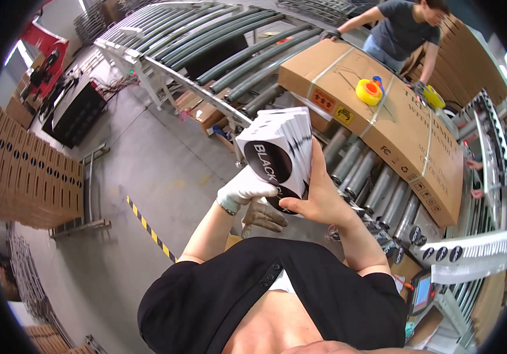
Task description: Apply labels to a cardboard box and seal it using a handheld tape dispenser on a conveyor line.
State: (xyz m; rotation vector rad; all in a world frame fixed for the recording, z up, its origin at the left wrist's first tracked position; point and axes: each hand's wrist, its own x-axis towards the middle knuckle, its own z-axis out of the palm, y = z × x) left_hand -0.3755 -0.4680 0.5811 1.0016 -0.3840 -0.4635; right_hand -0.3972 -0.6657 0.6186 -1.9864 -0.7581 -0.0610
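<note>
labels, white with black discs, sit as a thick, fanned stack (274, 147) in front of the chest, held up off every surface. the right hand (324, 197), bare, has its grip filled by the stack, fingers along the right side and thumb at the lower corner. the left hand (243, 190), gloved, holds the lower left, thumb against the front. a glove (264, 217) shows just below; i cannot tell if it is worn or loose.

they look light and bendy, likely slick and quick to slide apart, with corners that could crease. best hold: pinch both sides low, square the edges, leave the faces free.

right of the stack, the rollers (377, 189) and the box (383, 127) crowd the space, with a co-worker (404, 35) beyond. open room lies left, over the floor (129, 171).
</note>
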